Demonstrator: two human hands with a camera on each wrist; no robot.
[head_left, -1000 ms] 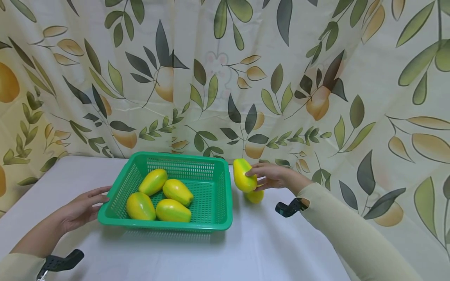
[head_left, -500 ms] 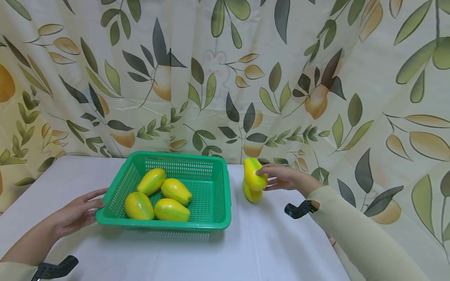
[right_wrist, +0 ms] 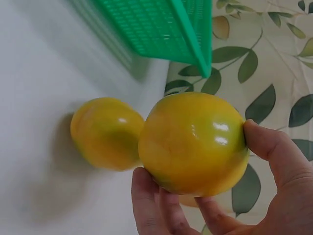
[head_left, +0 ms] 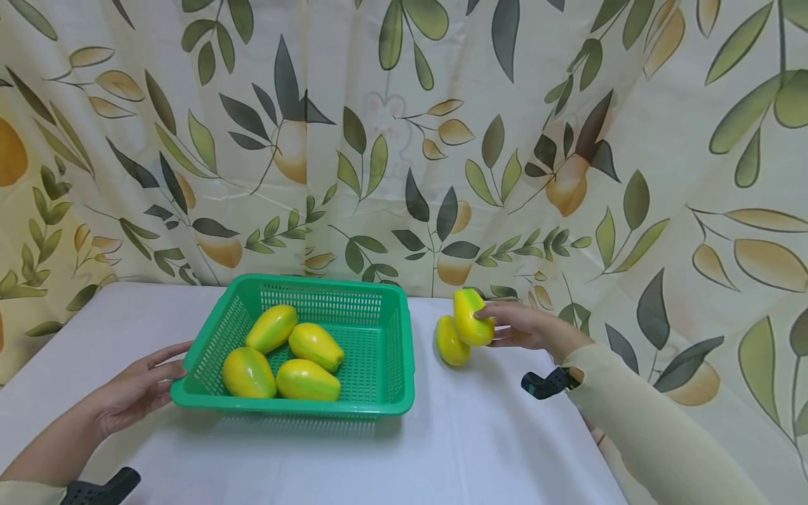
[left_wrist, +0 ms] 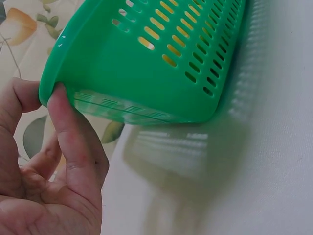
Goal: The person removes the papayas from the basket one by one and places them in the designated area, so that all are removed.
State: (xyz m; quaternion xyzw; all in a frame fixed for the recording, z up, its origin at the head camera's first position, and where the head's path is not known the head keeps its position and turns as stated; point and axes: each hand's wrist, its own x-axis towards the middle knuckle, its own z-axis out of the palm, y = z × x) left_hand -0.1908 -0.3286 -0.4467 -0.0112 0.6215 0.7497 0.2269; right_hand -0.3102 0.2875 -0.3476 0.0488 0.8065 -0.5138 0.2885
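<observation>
A green plastic basket [head_left: 379, 405] with slotted walls holds several yellow-green papayas [head_left: 315, 346], grouped toward its left side. At its left end my left hand [head_left: 135, 393] pinches the rim between thumb and fingers, as the left wrist view shows at the basket corner [left_wrist: 146, 73]. To the right of the basket, my right hand [head_left: 520, 324] grips a papaya [head_left: 470, 315] with the thumb on one side and the fingers on the other. Beside and slightly behind it a second papaya [head_left: 451, 342] lies on the table. In the right wrist view the held papaya [right_wrist: 193, 144] partly overlaps the lying papaya [right_wrist: 105, 134].
A white cloth covers the table [head_left: 429, 463]. Behind it hangs a curtain [head_left: 391, 175] printed with leaves and fruit. Black straps [head_left: 546, 382] sit on both wrists.
My right hand has carried its papaya to the right, away from the basket, uncovering more of the papaya on the table. The left hand stays at the basket's left rim.
</observation>
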